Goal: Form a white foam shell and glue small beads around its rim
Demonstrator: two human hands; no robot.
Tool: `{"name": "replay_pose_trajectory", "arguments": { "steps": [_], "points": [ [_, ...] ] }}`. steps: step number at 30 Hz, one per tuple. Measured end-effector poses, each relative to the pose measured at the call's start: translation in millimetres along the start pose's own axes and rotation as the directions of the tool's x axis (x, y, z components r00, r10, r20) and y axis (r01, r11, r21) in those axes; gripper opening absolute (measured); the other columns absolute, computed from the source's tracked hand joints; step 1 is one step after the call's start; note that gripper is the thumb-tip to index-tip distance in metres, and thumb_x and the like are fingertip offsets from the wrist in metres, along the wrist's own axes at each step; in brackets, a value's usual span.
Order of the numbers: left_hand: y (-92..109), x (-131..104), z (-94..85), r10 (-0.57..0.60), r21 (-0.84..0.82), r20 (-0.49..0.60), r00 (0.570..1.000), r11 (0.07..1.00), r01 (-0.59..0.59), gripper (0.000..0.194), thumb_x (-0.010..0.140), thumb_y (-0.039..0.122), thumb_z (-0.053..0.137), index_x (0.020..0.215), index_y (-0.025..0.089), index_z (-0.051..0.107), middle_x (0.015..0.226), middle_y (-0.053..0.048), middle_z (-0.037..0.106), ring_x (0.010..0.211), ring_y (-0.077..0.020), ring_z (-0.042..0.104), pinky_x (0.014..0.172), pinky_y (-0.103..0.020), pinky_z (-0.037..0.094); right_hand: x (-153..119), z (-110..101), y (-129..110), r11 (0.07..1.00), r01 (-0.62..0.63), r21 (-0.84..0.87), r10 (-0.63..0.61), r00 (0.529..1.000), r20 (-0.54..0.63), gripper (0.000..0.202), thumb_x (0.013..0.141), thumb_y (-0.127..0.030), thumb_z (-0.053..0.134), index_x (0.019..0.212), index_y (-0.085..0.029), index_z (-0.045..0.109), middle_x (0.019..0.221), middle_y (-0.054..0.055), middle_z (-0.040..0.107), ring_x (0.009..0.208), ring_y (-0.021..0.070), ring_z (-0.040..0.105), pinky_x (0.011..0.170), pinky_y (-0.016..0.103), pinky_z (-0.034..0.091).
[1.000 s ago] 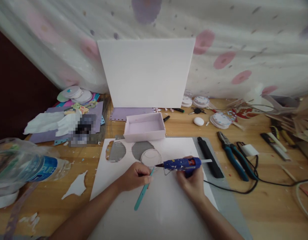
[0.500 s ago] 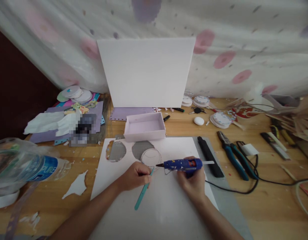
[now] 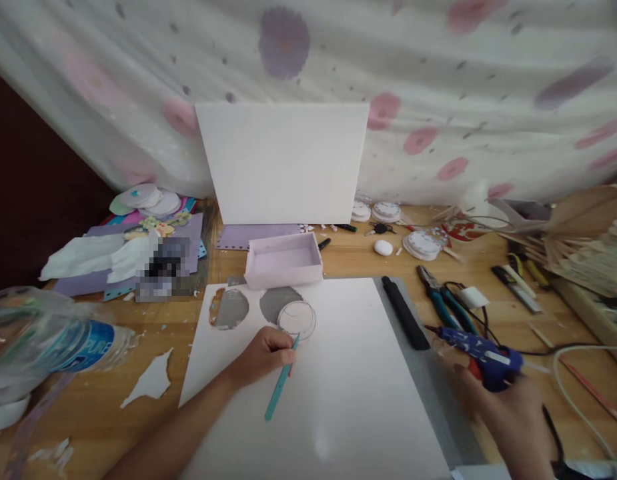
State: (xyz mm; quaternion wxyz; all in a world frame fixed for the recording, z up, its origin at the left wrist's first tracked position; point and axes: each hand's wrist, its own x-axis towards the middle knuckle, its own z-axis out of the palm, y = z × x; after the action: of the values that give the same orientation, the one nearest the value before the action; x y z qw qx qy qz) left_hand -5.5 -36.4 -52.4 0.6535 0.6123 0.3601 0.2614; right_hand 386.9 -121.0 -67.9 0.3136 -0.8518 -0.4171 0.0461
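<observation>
My left hand (image 3: 268,357) pinches slim teal tweezers (image 3: 277,397), slanted over the white board (image 3: 358,360). Their upper tip is at the lower edge of a thin round outline (image 3: 298,320) on the board; anything in the tip is too small to make out. My right hand (image 3: 508,413), smeared by motion, is closed round a blue hot glue gun (image 3: 483,353) off the board's right side. Its nozzle points left, near a black bar-shaped object (image 3: 405,313) and the pliers (image 3: 445,300).
A shallow lilac box (image 3: 283,260) stands at the board's far edge, behind two cut-out holes. Another white panel (image 3: 283,163) leans against the curtain. A plastic bottle (image 3: 83,343) lies left. The right side holds a white charger (image 3: 473,297), cables and a cutter (image 3: 515,290).
My right hand has carried the glue gun from beside the tweezers' tip out to the right, past the board. My left hand keeps its place with the tweezers. The view has shifted slightly.
</observation>
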Motion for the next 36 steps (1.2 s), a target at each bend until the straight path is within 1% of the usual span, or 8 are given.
{"name": "replay_pose_trajectory", "arguments": {
  "steps": [5, 10, 13, 18, 24, 29, 32, 36],
  "points": [
    [12, -15, 10.4, -0.054, -0.088, -0.096, 0.994, 0.995, 0.046, 0.031, 0.071, 0.029, 0.051, 0.046, 0.013, 0.059, 0.044, 0.001, 0.042, 0.046, -0.0082, 0.035, 0.049, -0.023, 0.024, -1, -2, 19, 0.97, -0.03, -0.239, 0.052, 0.995, 0.083, 0.042, 0.058, -0.06, 0.066, 0.05, -0.026, 0.043, 0.04, 0.0, 0.039, 0.04, 0.0239, 0.046, 0.039, 0.034, 0.033],
    [33, -32, 32.7, -0.231, -0.254, -0.305, 0.924, 0.955, 0.155, 0.03, 0.068, 0.032, 0.053, 0.045, 0.013, 0.055, 0.047, -0.001, 0.05, 0.047, -0.0077, 0.032, 0.048, -0.023, 0.022, -21, -7, -28, 0.936, 0.245, -0.252, -0.306, 0.92, -0.244, 0.037, 0.064, -0.054, 0.064, 0.074, -0.022, 0.048, 0.067, 0.007, 0.049, 0.067, 0.0283, 0.054, 0.051, 0.037, 0.042],
    [40, -34, 52.0, -0.315, -0.317, -0.404, 0.859, 0.929, 0.191, 0.03, 0.069, 0.034, 0.053, 0.048, 0.013, 0.054, 0.048, 0.0, 0.05, 0.046, -0.0068, 0.028, 0.047, -0.022, 0.02, -57, -1, -83, 0.718, 0.683, 0.134, -0.672, 0.73, -0.126, 0.026, 0.076, -0.037, 0.062, 0.085, -0.021, 0.044, 0.083, 0.008, 0.054, 0.072, 0.0214, 0.055, 0.06, 0.034, 0.046],
    [40, -25, 79.2, -0.279, -0.221, -0.504, 0.818, 0.957, 0.19, 0.031, 0.069, 0.032, 0.052, 0.044, 0.016, 0.045, 0.044, 0.005, 0.032, 0.046, -0.0072, 0.027, 0.047, -0.022, 0.02, -102, 34, -153, 0.218, 0.877, 0.429, -0.976, 0.182, 0.123, 0.024, 0.075, -0.025, 0.058, 0.09, -0.021, 0.039, 0.077, 0.003, 0.054, 0.067, 0.0193, 0.049, 0.057, 0.033, 0.041],
    [32, -18, 79.2, -0.152, -0.041, -0.551, 0.821, 0.987, 0.155, 0.033, 0.071, 0.029, 0.046, 0.045, 0.019, 0.03, 0.045, 0.005, 0.027, 0.047, -0.0077, 0.029, 0.047, -0.022, 0.023, -95, 65, -170, -0.024, 0.92, 0.391, -1.0, -0.024, -0.006, 0.017, 0.079, -0.005, 0.043, 0.083, -0.021, 0.038, 0.064, -0.001, 0.047, 0.057, 0.0167, 0.039, 0.052, 0.03, 0.03],
    [20, -26, 60.1, 0.135, 0.374, -0.449, 0.883, 0.926, 0.049, 0.033, 0.087, 0.026, 0.04, 0.058, 0.015, 0.053, 0.052, 0.002, 0.047, 0.052, -0.01, 0.044, 0.052, -0.022, 0.032, -90, 79, -156, 0.165, 0.725, 0.669, -0.982, 0.186, 0.042, 0.025, 0.076, -0.001, 0.042, 0.076, -0.024, 0.03, 0.063, -0.004, 0.037, 0.056, 0.0138, 0.035, 0.052, 0.027, 0.027],
    [7, -35, 41.7, 0.459, 0.754, -0.279, 0.844, 0.648, -0.103, 0.023, 0.087, 0.019, 0.043, 0.086, 0.015, 0.065, 0.062, 0.0, 0.059, 0.058, -0.0126, 0.053, 0.058, -0.025, 0.037, -90, 88, -145, 0.35, 0.441, 0.827, -0.885, 0.445, 0.137, 0.029, 0.078, -0.001, 0.041, 0.08, -0.025, 0.024, 0.065, -0.006, 0.031, 0.053, 0.011, 0.03, 0.049, 0.025, 0.025],
    [-10, -41, 25.2, 0.592, 0.937, -0.085, 0.801, 0.321, -0.137, 0.033, 0.081, 0.015, 0.05, 0.113, 0.016, 0.059, 0.062, 0.002, 0.061, 0.056, -0.0141, 0.056, 0.057, -0.028, 0.037, -89, 96, -138, 0.417, 0.328, 0.847, -0.818, 0.541, 0.193, 0.027, 0.084, -0.005, 0.037, 0.083, -0.026, 0.02, 0.067, -0.006, 0.03, 0.053, 0.0105, 0.027, 0.048, 0.023, 0.025]
  ]
}}
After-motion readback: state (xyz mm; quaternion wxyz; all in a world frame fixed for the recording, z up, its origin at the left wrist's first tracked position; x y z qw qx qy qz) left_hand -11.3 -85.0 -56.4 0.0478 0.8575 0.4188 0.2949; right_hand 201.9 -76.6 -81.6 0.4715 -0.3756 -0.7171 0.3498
